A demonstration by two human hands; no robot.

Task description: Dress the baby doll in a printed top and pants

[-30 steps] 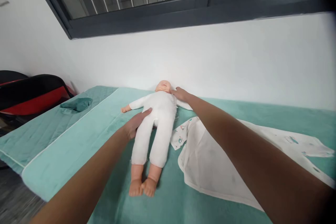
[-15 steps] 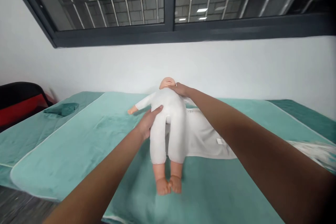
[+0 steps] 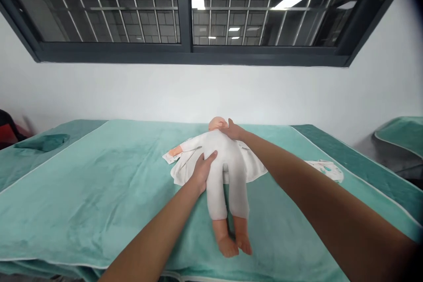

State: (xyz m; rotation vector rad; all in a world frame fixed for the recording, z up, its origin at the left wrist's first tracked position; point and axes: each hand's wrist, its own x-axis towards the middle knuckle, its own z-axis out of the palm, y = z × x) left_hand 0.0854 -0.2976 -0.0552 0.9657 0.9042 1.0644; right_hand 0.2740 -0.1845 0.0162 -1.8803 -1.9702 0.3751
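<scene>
A baby doll with a white cloth body lies face up, its bare feet pointing toward me. My left hand grips its side at the hip, the thumb resting on top of the belly. My right hand is at the neck and shoulder, with most of its fingers hidden behind the doll. Under the doll's upper body a white garment is spread out, showing on both sides. The doll's far arm is hidden by my right forearm.
A teal plush blanket covers the bed against the white wall. Beyond my right forearm lies a folded white printed cloth. A bunched teal piece is at the left. A barred window is above.
Both hands have carried the doll right, from beside the white garment to over it. The view has swung right, bringing the printed cloth into clear sight.
</scene>
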